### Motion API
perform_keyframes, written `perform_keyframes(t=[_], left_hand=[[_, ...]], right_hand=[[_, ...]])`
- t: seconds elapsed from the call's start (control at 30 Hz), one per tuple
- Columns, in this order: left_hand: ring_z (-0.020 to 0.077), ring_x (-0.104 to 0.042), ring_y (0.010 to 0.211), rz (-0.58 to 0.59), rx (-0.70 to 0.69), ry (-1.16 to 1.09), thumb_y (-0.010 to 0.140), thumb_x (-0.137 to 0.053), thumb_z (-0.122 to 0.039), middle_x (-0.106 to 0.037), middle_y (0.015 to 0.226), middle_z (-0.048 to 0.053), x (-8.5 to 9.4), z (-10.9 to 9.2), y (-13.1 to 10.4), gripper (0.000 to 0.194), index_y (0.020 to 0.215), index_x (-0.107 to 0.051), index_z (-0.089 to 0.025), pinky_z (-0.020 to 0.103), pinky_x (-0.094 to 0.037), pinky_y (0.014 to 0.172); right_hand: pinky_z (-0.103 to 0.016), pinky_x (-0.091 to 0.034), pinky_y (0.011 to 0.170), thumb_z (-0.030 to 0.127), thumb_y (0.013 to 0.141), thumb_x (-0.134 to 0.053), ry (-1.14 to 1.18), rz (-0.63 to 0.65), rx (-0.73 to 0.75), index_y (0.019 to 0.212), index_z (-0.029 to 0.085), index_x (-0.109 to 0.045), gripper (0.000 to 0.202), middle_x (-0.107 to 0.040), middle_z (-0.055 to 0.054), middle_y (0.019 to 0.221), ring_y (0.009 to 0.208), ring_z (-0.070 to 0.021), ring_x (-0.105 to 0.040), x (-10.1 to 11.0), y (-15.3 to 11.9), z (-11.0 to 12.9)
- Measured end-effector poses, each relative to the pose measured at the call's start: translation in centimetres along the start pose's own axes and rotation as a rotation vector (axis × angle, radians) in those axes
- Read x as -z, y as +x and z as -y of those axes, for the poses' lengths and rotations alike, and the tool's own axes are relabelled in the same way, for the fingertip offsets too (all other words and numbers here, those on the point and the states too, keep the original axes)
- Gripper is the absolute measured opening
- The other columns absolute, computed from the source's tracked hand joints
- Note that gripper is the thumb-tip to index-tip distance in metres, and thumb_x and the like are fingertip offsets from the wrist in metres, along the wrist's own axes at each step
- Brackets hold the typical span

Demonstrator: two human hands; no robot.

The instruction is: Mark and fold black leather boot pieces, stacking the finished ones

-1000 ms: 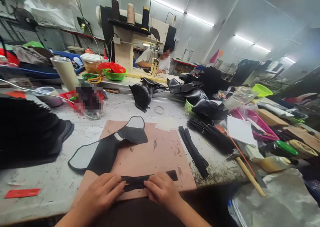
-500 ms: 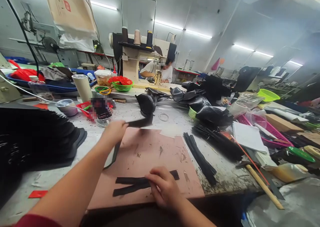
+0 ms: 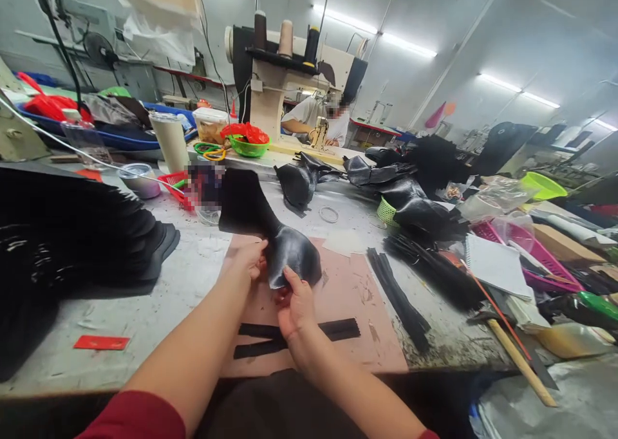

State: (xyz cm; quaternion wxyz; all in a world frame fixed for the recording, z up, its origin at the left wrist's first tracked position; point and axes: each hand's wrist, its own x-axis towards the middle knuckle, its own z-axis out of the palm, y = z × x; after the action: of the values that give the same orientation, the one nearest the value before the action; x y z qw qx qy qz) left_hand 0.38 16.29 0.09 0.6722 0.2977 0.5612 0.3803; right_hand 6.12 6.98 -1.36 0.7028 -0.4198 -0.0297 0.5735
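Note:
Between both hands is a black leather piece (image 3: 295,252), glossy and curved at its lower end, with a wide matte part rising to the upper left. My left hand (image 3: 252,260) pinches its left edge near the narrow middle. My right hand (image 3: 295,307) grips the lower edge, thumb on top and fingers underneath. Below the leather, a black zipper (image 3: 344,329) lies on the pink board (image 3: 345,297); its left end is split into two tapes, and my right hand and forearm cover its middle. More black zippers (image 3: 398,300) lie to the board's right.
Stacked black pieces (image 3: 96,239) fill the left side, near a red strip (image 3: 101,342). More black leather pieces (image 3: 297,180) lie farther back. On the right are a zipper bundle (image 3: 434,271), a notebook (image 3: 499,265) and a wooden-handled hammer (image 3: 521,362). A person (image 3: 313,120) sits behind the sewing machine (image 3: 268,98).
My left hand has brought the black leather piece nearer, over the pink board. My right hand has left the zipper and taken hold of the leather's lower edge. The view has shifted slightly.

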Motion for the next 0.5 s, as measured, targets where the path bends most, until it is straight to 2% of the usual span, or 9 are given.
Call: perform_keyframes(t=[0.17, 0.27, 0.33, 0.43, 0.5], left_hand=[[0.0198, -0.056, 0.094, 0.074, 0.053, 0.053, 0.085, -0.051, -0.031, -0.055, 0.113, 0.008, 0.5, 1.6, 0.7, 0.032, 0.112, -0.051, -0.016, 0.041, -0.049, 0.079], [0.0197, -0.057, 0.094, 0.123, 0.013, 0.141, 0.085, -0.051, -0.031, -0.055, 0.112, 0.008, 0.2, 1.7, 1.0, 0.031, 0.112, -0.051, -0.016, 0.04, -0.049, 0.078], [0.0186, -0.057, 0.091, 0.139, -0.029, 0.214, 0.085, -0.051, -0.032, -0.056, 0.109, 0.007, 0.2, 1.7, 1.3, 0.03, 0.11, -0.052, -0.015, 0.039, -0.05, 0.076], [0.0135, -0.059, 0.07, 0.141, -0.106, 0.343, 0.085, -0.05, -0.033, -0.06, 0.088, 0.004, 1.4, 1.8, 1.1, 0.026, 0.101, -0.055, -0.013, 0.03, -0.05, 0.061], [0.0109, -0.053, 0.053, 0.123, -0.177, 0.429, 0.084, -0.05, -0.034, -0.057, 0.069, -0.001, 3.3, 2.2, -0.2, 0.022, 0.094, -0.056, -0.016, 0.024, -0.044, 0.048]], right_hand=[[-0.02, -0.032, 0.036, 0.029, 0.051, -0.071, -0.115, -0.039, 0.072, 0.065, 0.018, -0.053, 0.025, -0.056, 0.005, 0.053, 0.042, -0.0076, -0.044, 1.1, 0.4, 0.3], [-0.022, -0.043, 0.049, 0.028, 0.05, -0.072, -0.323, 0.003, 0.142, 0.074, 0.019, -0.06, 0.029, -0.065, 0.003, 0.069, 0.062, -0.0136, -0.057, 2.1, 1.1, 0.9], [-0.025, -0.047, 0.06, 0.031, 0.054, -0.07, -0.495, 0.045, 0.148, 0.076, 0.019, -0.062, 0.026, -0.067, 0.002, 0.076, 0.076, -0.0173, -0.06, 2.8, 1.6, 1.2], [-0.026, -0.047, 0.066, 0.033, 0.06, -0.064, -0.62, 0.036, 0.106, 0.072, 0.019, -0.064, 0.019, -0.068, 0.002, 0.075, 0.08, -0.0187, -0.061, 4.0, 1.6, 1.5], [-0.026, -0.047, 0.066, 0.033, 0.062, -0.063, -0.661, 0.022, 0.083, 0.069, 0.019, -0.064, 0.016, -0.067, 0.003, 0.072, 0.078, -0.0184, -0.061, 4.8, 1.0, 1.6]])
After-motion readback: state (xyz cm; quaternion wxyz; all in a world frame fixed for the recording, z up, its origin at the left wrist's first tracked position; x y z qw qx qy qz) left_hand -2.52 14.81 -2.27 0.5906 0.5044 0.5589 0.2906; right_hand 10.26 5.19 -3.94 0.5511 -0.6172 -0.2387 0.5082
